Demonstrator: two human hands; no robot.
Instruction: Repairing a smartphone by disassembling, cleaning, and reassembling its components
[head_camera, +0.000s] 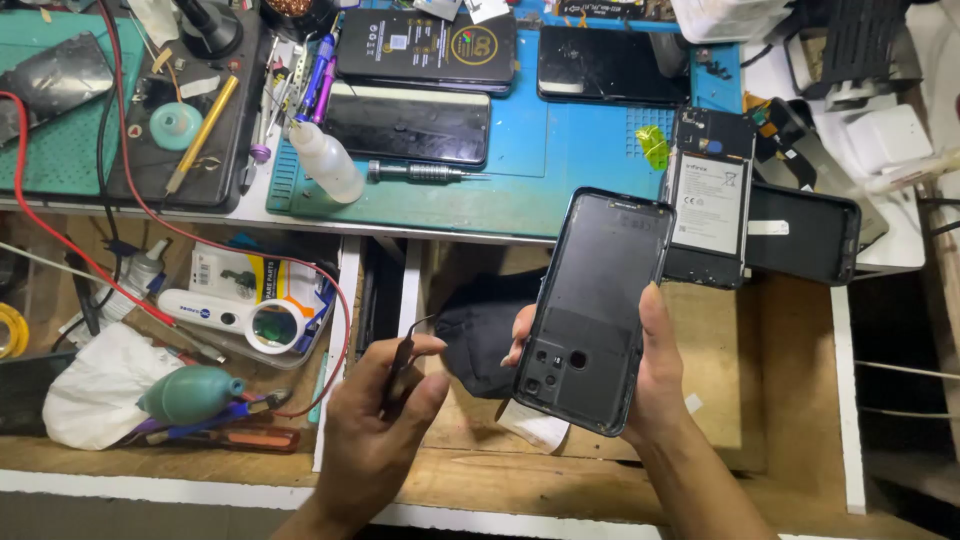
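Black, thin phone back cover (592, 310), light and bendy, is gripped by its edges in the right hand (655, 375); tweezers (405, 360) are pinched in the left hand (375, 425), lower middle.

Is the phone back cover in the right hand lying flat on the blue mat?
No, the right hand holds the phone back cover up over the wooden shelf, below the blue mat.

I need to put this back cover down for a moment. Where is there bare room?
Bare wood lies right of the right hand, below the opened phone. The blue mat has a gap between the screwdriver and that phone. The left drawer is crowded.
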